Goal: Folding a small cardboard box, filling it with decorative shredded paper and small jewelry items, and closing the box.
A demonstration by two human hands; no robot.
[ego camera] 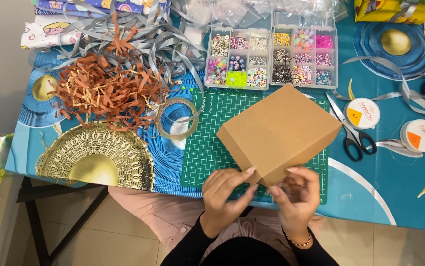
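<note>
Head view: folding step under way on brown cardboard box (277,132), lying tilted on green cutting mat (200,148) at counter's near edge. Left hand (227,192) and right hand (296,194), 2 pinching grips closed on nearest corner. Next probably calls for firm crease, steady hold.

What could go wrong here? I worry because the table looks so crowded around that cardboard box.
The cardboard box is gripped only at its near corner by the left hand and right hand, so it might twist or crease. If its far edge swings, it could knock the open bead trays just behind it and spill beads. The scissors lie close on the right, where a sleeve could perhaps catch them.
</note>
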